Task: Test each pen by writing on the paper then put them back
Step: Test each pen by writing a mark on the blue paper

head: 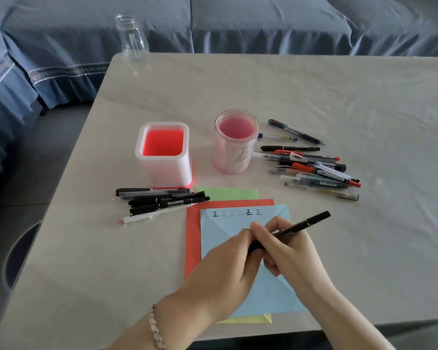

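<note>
A: While both hands meet over the blue sheet (276, 289), what are they doing?

B: The right hand (286, 251) is curled round a black pen (296, 229), thumb and fingers pinching its middle. The pen slants, far end pointing up and to the right. The left hand (228, 261) closes its fingers on the pen's lower end, just beside the right thumb. Whether that end is a cap I cannot tell; the fingers hide it.

A: Where is the pen against the paper?

B: Above the middle of the blue sheet. I see no tip touching it.

A: And the paper itself?

B: Blue lies on a red sheet (192, 238), with a green sheet (228, 193) showing past the far edge and a yellow one (250, 319) at the near edge. A row of written marks (233, 213) runs along the top of the blue sheet.

A: The other pens?

B: One bunch (159, 200), mostly black, lies to the left of the paper, in front of a square holder (163, 154). A larger heap (314, 165) lies to the right of a round cup (235, 141). Both containers stand upright, and I see no pens in them.

A: Anything else on the table (364, 102)?

B: A clear bottle (132, 39) at the far left corner. There is a bracelet (155, 329) on the left wrist.
</note>
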`<state>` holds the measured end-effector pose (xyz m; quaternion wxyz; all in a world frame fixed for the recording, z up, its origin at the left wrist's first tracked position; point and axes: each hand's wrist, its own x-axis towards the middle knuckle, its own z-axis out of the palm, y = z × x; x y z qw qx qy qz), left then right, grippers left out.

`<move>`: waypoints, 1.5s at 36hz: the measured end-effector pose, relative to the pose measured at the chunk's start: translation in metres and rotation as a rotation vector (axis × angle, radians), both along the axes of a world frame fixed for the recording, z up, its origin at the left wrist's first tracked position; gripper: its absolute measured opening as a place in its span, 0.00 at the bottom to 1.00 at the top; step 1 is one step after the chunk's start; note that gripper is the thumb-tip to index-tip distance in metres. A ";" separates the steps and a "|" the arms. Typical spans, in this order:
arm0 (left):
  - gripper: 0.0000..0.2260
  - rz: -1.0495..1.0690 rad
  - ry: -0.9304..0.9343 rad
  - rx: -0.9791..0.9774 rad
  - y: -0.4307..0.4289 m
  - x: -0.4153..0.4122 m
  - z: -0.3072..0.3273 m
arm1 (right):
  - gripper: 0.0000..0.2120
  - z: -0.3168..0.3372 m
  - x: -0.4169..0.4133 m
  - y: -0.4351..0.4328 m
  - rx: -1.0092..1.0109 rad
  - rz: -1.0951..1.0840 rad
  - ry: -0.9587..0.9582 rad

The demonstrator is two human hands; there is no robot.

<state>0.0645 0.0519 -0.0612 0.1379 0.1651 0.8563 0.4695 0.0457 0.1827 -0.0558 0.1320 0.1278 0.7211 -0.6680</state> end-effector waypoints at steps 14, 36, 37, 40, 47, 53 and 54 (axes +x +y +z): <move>0.11 -0.072 -0.250 0.209 -0.004 -0.014 0.016 | 0.22 0.000 -0.001 -0.003 -0.170 0.010 0.036; 0.13 0.329 0.498 -0.557 -0.042 -0.016 -0.071 | 0.10 -0.021 -0.014 0.033 -0.073 -0.439 0.042; 0.13 0.350 0.506 -0.556 -0.041 -0.016 -0.071 | 0.10 -0.021 -0.015 0.033 -0.061 -0.435 0.052; 0.10 0.338 0.537 -0.490 -0.031 -0.014 -0.069 | 0.08 -0.023 -0.018 0.035 -0.021 -0.411 0.090; 0.17 -0.040 0.559 -0.531 0.013 -0.007 -0.060 | 0.11 -0.024 -0.037 0.040 -0.066 -0.323 0.153; 0.22 -0.166 0.502 -0.568 0.027 -0.011 -0.079 | 0.10 -0.033 -0.052 0.039 0.118 -0.375 0.284; 0.22 -0.164 0.499 -0.568 0.028 -0.010 -0.082 | 0.11 -0.036 -0.055 0.039 0.147 -0.378 0.303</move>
